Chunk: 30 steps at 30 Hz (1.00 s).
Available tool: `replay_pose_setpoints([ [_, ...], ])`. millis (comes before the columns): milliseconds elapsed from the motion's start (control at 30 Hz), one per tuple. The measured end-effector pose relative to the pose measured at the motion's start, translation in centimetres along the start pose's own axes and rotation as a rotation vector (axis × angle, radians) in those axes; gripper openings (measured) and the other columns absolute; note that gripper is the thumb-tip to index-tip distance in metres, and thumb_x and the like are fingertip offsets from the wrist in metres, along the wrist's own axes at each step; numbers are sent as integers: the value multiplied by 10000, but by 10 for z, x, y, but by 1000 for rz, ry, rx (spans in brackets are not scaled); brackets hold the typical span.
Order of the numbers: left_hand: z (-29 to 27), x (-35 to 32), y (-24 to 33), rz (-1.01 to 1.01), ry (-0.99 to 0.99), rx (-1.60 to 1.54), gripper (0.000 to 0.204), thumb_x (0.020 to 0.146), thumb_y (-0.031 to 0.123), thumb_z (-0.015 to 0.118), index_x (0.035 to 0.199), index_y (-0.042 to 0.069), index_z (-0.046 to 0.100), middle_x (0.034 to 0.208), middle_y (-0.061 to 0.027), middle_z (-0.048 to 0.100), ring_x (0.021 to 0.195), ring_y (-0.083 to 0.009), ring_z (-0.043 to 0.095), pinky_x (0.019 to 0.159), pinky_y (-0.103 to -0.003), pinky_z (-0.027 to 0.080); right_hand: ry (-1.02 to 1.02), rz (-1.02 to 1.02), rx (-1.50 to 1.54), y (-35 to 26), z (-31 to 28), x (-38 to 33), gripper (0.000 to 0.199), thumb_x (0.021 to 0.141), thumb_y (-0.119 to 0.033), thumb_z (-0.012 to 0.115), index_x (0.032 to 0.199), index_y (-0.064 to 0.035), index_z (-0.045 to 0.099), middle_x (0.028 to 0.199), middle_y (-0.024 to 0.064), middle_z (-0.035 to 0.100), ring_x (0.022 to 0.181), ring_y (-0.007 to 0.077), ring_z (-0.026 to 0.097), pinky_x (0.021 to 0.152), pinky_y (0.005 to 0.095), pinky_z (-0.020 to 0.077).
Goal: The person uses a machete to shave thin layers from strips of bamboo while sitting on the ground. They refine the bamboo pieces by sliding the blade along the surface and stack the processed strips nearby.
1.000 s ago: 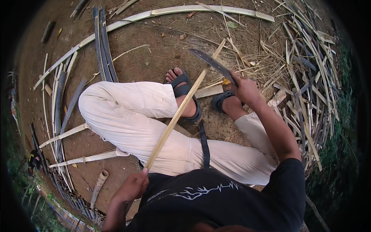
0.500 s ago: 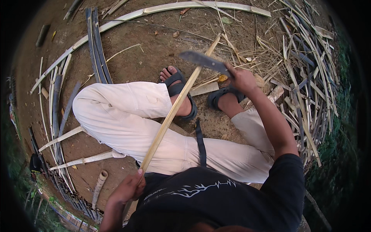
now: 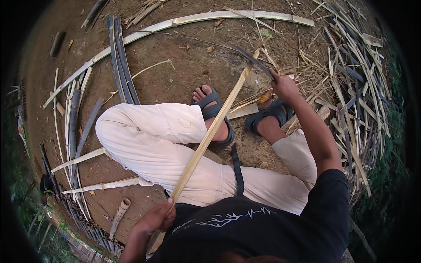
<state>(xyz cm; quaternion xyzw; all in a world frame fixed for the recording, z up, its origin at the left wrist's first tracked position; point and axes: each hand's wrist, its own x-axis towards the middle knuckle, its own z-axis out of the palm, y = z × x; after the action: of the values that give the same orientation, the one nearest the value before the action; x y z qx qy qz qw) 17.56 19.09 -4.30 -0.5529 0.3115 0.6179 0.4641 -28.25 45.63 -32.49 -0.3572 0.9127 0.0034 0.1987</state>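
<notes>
A long pale bamboo strip (image 3: 209,139) slants across my lap, from near my waist up past my feet. Its lower end is gripped by my left hand (image 3: 154,217), thumb along the strip. My right hand (image 3: 285,87) is closed round the handle of a machete (image 3: 256,60). The dark blade lies across the strip near its far end, seen nearly edge-on. Whether the edge is biting into the bamboo I cannot tell.
Heaped bamboo slats (image 3: 357,96) and shavings (image 3: 307,63) cover the ground at right. A long split bamboo piece (image 3: 193,18) arcs across the back. Dark strips (image 3: 120,61) lie at left, near a short bamboo tube (image 3: 119,217). My sandalled feet (image 3: 215,109) stand beneath the strip.
The machete has moved farther out along the strip towards its far end, and its blade has turned more edge-on. My left hand keeps its grip. The whole view has shifted slightly.
</notes>
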Motion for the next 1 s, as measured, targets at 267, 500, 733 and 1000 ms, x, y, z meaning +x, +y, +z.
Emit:
replay_pose_setpoints([
  [267,-7,0,5,5,-57,-50,592,1031,585,355,670,121,422,502,25,330,390,-87,289,366,-258,227,24,125,47,27,10,11,555,893,-176,562,1436,-139,456,830,205,683,740,397,681,690,515,549],
  [500,-3,1,0,-46,-90,-90,609,1012,625,356,678,123,438,514,37,341,385,-74,266,355,-246,199,-65,-332,151,-85,-38,-77,778,774,-164,714,1493,-201,417,830,142,623,693,362,656,637,455,546],
  [733,5,-3,0,-79,-84,-55,640,981,688,340,685,129,434,526,36,352,382,-65,279,349,-231,200,-53,-373,180,-87,-37,-103,791,734,-124,677,1481,-189,424,792,113,620,715,309,673,617,437,548],
  [1000,11,-12,11,-91,-122,-52,617,1006,654,309,688,137,418,524,30,335,376,-63,261,340,-231,195,13,-512,84,-113,-55,-139,713,758,-115,655,1445,-179,475,792,110,635,733,318,679,626,451,537],
])
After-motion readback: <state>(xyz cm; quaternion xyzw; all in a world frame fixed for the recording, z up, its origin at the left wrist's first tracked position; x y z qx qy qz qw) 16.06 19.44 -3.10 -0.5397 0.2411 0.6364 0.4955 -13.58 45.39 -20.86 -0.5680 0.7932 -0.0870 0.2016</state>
